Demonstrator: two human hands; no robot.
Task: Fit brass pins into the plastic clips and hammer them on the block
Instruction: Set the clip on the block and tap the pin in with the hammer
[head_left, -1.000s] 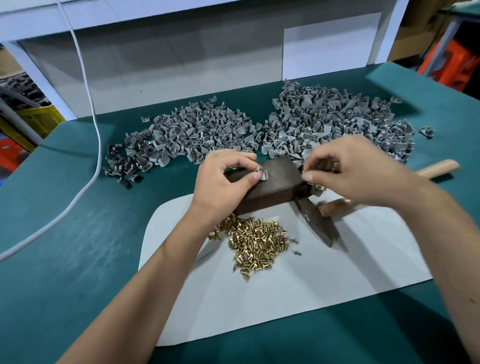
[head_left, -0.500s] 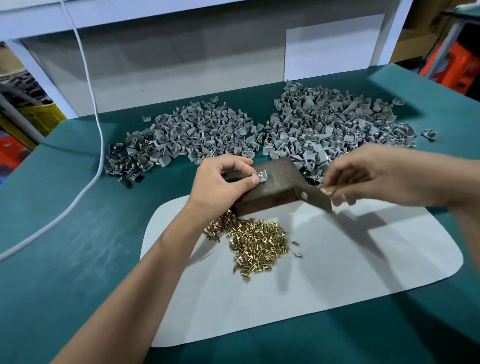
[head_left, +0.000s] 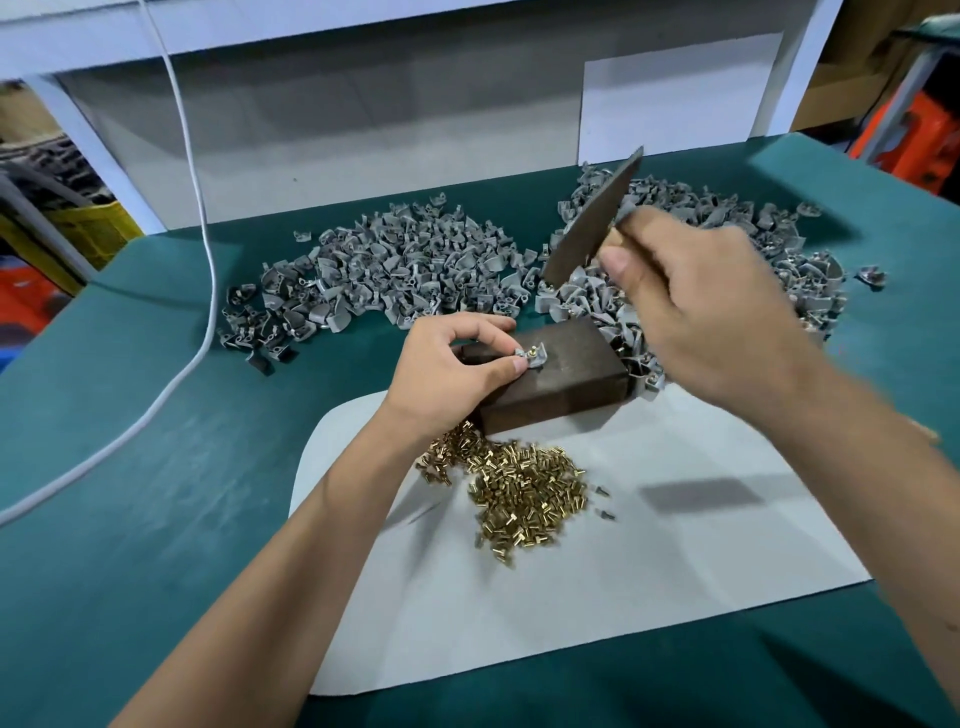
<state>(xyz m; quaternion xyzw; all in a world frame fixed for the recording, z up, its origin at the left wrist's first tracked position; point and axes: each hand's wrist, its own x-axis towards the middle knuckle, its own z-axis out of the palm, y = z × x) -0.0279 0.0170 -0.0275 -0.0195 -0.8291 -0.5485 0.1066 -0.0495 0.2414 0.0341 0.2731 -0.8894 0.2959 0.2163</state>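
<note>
A dark rectangular block (head_left: 566, 379) lies at the far edge of a white sheet (head_left: 675, 561). On its top sits a grey plastic clip (head_left: 532, 356) with a brass pin standing in it. My left hand (head_left: 452, 371) pinches that clip between thumb and fingertips. My right hand (head_left: 696, 306) grips a hammer, whose dark head (head_left: 592, 218) is raised and tilted above and behind the block. A heap of loose brass pins (head_left: 514, 488) lies on the sheet in front of the block.
Two large heaps of grey clips lie on the green table (head_left: 156, 467), one at the back left (head_left: 374, 275) and one at the back right (head_left: 727, 249). A white cable (head_left: 202, 249) runs down the left side. A grey wall panel closes the back.
My right hand took hold of the hammer beside the block and lifted it; its head now hangs high over the block. My left hand stays on the clip.
</note>
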